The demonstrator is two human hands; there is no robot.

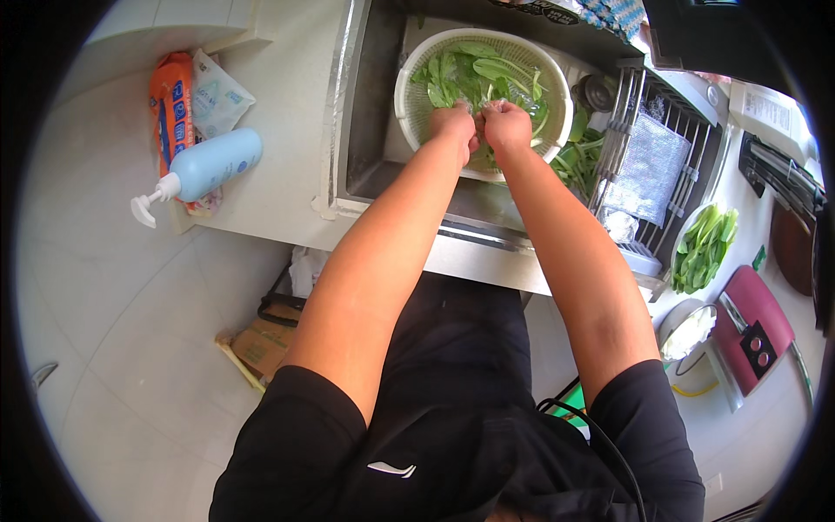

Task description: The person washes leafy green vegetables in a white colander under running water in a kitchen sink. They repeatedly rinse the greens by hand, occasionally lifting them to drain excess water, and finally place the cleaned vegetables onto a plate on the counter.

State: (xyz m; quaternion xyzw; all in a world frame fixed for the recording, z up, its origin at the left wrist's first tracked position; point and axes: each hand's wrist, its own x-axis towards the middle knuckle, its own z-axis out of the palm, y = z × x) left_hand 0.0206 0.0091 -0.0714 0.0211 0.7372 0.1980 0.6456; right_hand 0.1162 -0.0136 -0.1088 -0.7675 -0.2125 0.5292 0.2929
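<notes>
A white plastic colander basket (402,104) sits in a stainless steel sink (373,117), with leafy greens (499,68) inside it. Glints among the leaves look like water. My left hand (453,127) and my right hand (507,127) are close together over the basket's near half. Both have their fingers curled around some of the greens. The fingertips and the part they grip are mostly hidden. Outside the basket, to its right, more loose green stalks (580,160) lie in the sink, partly covered by my right forearm.
On the left counter lie a blue pump bottle (215,164) and an orange packet (171,104). A metal rack (623,130) spans the sink's right side, holding a silver bag (649,169). Further right are a plate of greens (704,251) and a bowl with white contents (688,333).
</notes>
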